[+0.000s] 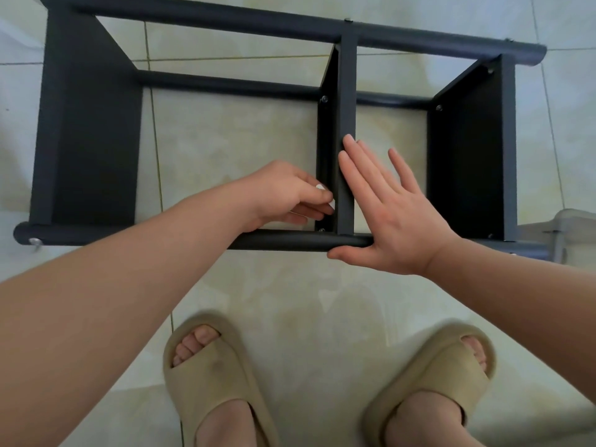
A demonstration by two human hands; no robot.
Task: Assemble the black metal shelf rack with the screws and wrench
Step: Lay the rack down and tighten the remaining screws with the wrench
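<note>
The black metal shelf rack (pixel 90 130) lies on its side on the tiled floor, its three shelf panels standing on edge between round tubes. My right hand (pixel 387 217) lies flat with straight fingers against the right face of the middle shelf panel (pixel 346 108), thumb under the near tube (pixel 290 241). My left hand (pixel 290 195) is curled at the left face of that panel near its lower end, fingers pinched together; whatever they hold is hidden. A screw head (pixel 321 230) sits just below them. A loose-looking screw (pixel 34 242) sticks out of the near tube's left end.
My feet in beige slides (pixel 219 382) stand close behind the rack. A clear plastic container (pixel 571 233) sits at the right edge by the rack's end. Glossy beige floor tiles (pixel 232 146) show between the shelves.
</note>
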